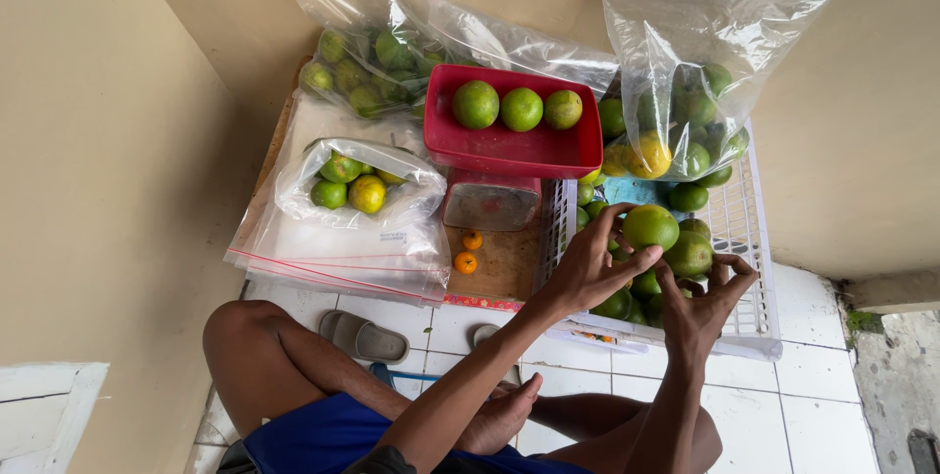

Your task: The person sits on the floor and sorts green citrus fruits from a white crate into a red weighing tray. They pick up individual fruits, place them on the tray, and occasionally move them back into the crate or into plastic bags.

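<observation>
— Green orange (650, 226), the round one, sits in the person's left hand (590, 266): fingers curled round its lower side, thumb pressing from below, a firm grasp just above the white slatted crate (754, 229).

— And the other hand?

— The right hand (703, 303) hovers at about four o'clock from that fruit, fingers spread and bent, gripping nothing, its tips just over the crate's pile of green oranges (689, 255).

— What else is in the crate?

— A clear zip bag (707, 63) stands at its twelve o'clock end, part filled with green fruit and one yellowish one.

— The red thing?

— A red tray (514, 146) on top of a small scale (490, 202), at ten o'clock from the held orange. Three green oranges lie in a row inside it.

— Further left?

— At nine o'clock, a smaller open bag (357, 180) holds a handful of green and yellow-green fruit, lying on a stack of flat empty bags (333, 254). Behind the tray, at eleven o'clock, a big bag (382, 33) leans on the wall with more green ones. Two tiny orange fruits (468, 252) rest on the wooden board (504, 268) below the scale.
</observation>
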